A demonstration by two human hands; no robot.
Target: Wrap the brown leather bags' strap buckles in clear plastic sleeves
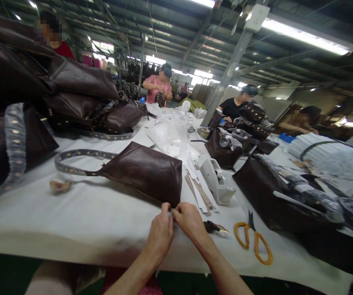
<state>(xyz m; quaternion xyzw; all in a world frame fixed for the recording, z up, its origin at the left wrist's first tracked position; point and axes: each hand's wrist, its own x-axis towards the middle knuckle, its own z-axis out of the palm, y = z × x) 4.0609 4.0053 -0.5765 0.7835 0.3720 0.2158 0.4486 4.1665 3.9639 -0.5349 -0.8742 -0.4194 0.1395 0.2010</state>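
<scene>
A dark brown leather handbag [145,170] lies on the white-covered table, its studded strap [78,159] looped out to the left and wrapped in clear film. At the bag's near right corner my left hand [161,227] and my right hand [190,219] meet, both with fingers pinched together. Between the fingertips is a small piece by the zip end; its kind is too small to make out. Just right of my right hand lies a dark leather piece with a gold clasp [216,227]. Orange-handled scissors [253,239] rest farther right.
Brown bags [80,102] are piled at the left. A tape dispenser [217,182] and paper strips [201,188] lie beyond my right hand. A large open bag [262,192] with wrapped straps stands at the right. Several people work around the table, near a slanted metal post [225,73].
</scene>
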